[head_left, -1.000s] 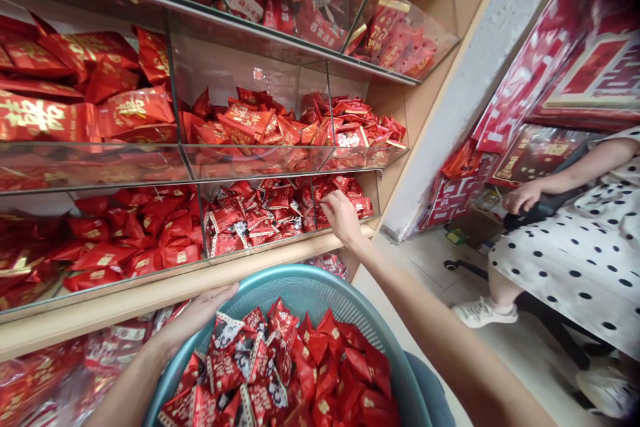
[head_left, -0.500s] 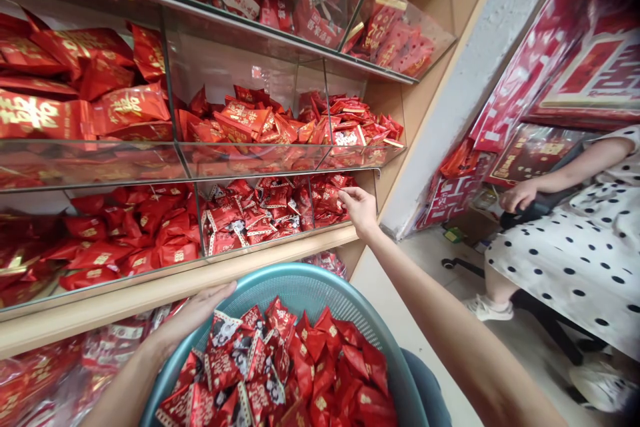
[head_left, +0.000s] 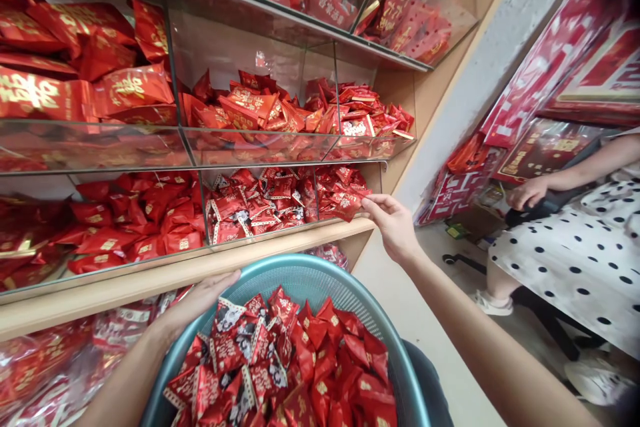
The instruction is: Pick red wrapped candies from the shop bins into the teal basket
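Observation:
My right hand [head_left: 393, 221] pinches a small red candy packet [head_left: 347, 203] with gold lettering between thumb and fingertips. It holds the packet at the front of the lowest shelf's right-hand compartment, over more red packets. My left hand [head_left: 207, 297] lies with its fingers stretched out along the left rim of a teal plastic basket [head_left: 314, 267]; its thumb is hidden. Inside the basket are many red candy packets: patterned ones with cream edges [head_left: 260, 347] on the left, plain red ones with gold characters [head_left: 345, 360] on the right.
Wooden shelves with clear dividers [head_left: 260, 147] hold rows of red packets. Below the wooden ledge [head_left: 125, 273] lie bagged goods [head_left: 45, 363]. To the right, a seated person in a dotted garment [head_left: 575, 247] rests a hand on a dark armrest, beside red wall goods [head_left: 530, 100].
My right hand has drawn back to the right and slightly down from the compartment, and a red candy packet now shows in its fingertips. My left hand stays at the basket rim.

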The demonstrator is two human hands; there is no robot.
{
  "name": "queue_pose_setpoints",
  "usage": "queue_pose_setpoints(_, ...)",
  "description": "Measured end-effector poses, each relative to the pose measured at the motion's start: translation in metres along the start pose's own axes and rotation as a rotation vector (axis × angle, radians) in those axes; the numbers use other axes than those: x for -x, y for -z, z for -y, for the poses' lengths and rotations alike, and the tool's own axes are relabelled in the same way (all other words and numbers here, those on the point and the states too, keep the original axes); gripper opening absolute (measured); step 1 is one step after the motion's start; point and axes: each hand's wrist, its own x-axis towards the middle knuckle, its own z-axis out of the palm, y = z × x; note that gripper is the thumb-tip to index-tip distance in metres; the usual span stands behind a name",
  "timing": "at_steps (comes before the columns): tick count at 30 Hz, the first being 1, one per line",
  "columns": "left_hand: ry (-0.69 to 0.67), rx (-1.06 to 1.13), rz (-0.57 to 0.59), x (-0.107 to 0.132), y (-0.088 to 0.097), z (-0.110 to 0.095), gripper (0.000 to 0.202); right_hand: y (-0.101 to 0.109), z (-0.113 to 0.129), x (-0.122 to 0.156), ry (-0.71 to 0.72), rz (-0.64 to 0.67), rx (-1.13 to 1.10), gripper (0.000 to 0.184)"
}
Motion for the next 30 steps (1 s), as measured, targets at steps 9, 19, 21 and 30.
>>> queue_pose_setpoints(9,-0.025,-0.007,-0.029,-0.001,-0.001,0.003,0.051,-0.019,-0.038,0.091,-0.159,0.615,0.108,0.016)
queue_pose_setpoints(19,-0.014,-0.006,-0.006,-0.001,0.001,0.006,0.053,-0.035,-0.057,0.123,0.31,0.801,0.752,0.012)
queue_pose_setpoints(21,-0.009,-0.006,-0.001,-0.001,0.002,0.006,0.053,-0.036,-0.058,0.128,0.309,0.817,0.83,0.012)
queue_pose_setpoints(30,-0.013,-0.021,-0.003,0.003,-0.001,-0.004,0.053,-0.038,-0.063,0.14,0.359,0.975,1.12,0.013)
